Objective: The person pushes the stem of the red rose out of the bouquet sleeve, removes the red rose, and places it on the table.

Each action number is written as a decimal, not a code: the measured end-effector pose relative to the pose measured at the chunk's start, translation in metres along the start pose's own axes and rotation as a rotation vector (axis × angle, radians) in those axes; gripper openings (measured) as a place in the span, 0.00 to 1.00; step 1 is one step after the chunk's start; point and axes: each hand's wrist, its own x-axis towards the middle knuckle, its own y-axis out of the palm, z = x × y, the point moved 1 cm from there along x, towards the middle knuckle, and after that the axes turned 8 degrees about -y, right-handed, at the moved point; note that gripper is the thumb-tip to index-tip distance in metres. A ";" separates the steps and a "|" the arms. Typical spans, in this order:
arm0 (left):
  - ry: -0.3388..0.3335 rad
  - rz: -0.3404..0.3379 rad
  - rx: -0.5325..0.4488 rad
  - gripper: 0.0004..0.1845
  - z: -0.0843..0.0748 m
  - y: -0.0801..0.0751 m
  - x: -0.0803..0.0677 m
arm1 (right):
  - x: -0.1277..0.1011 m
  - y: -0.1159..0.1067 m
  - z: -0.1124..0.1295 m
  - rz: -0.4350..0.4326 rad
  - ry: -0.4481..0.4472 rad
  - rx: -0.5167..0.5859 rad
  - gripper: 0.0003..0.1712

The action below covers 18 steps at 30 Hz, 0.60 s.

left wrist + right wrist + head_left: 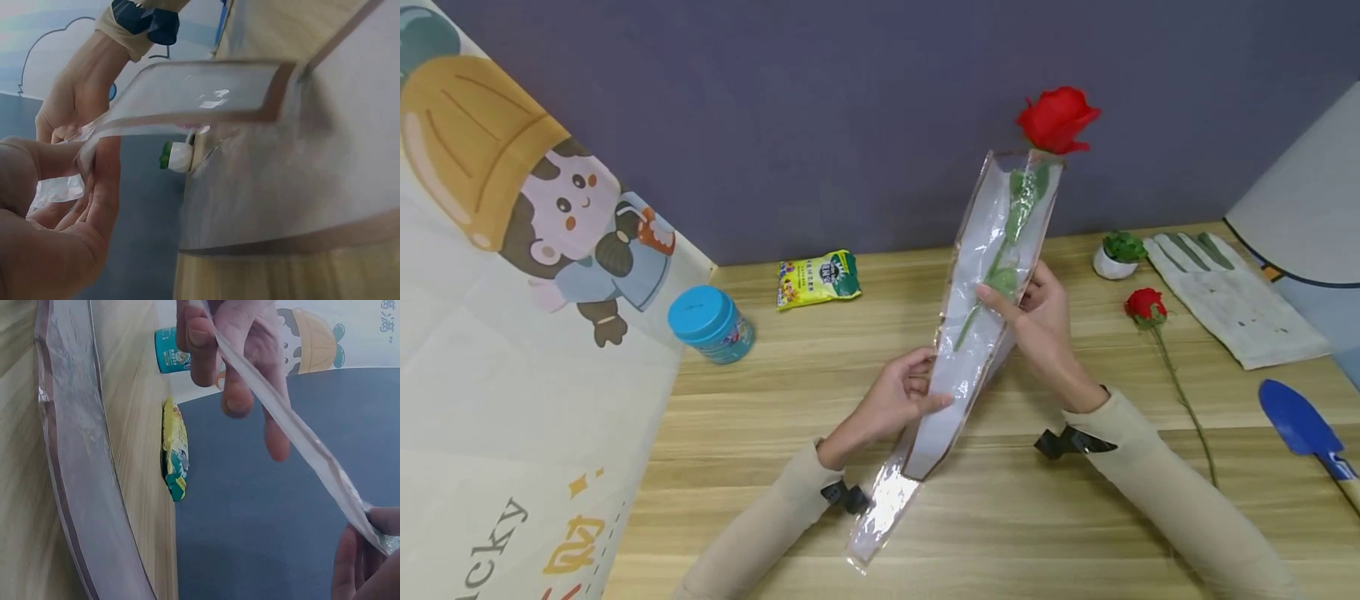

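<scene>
A single red rose (1058, 121) stands in a clear plastic flower sleeve (951, 379) with a brown border and white backing. Its bloom sticks out of the top; the green stem shows through the film. My right hand (1041, 329) pinches the sleeve at mid-height, thumb in front over the stem. Lower down, my left hand (902, 393) holds the other edge between thumb and fingers. In the right wrist view the sleeve (300, 437) appears edge-on between both hands. Another shiny strip of wrapping (883, 508) hangs below, near the table.
A blue-lidded jar (711, 323) and a yellow-green packet (818, 280) sit at the back left. On the right are a small potted succulent (1117, 255), a second red rose (1180, 383), work gloves (1236, 296) and a blue trowel (1300, 421). A dark panel (850, 125) stands behind.
</scene>
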 end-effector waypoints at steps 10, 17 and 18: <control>0.074 -0.007 0.024 0.40 -0.015 -0.007 0.005 | -0.002 0.002 0.002 0.051 -0.017 -0.040 0.36; 0.155 -0.117 -0.033 0.30 -0.025 -0.006 0.017 | -0.005 0.003 -0.001 0.098 -0.024 -0.096 0.39; 0.160 -0.120 -0.039 0.29 -0.026 -0.006 0.018 | -0.005 0.004 -0.002 0.097 -0.022 -0.095 0.39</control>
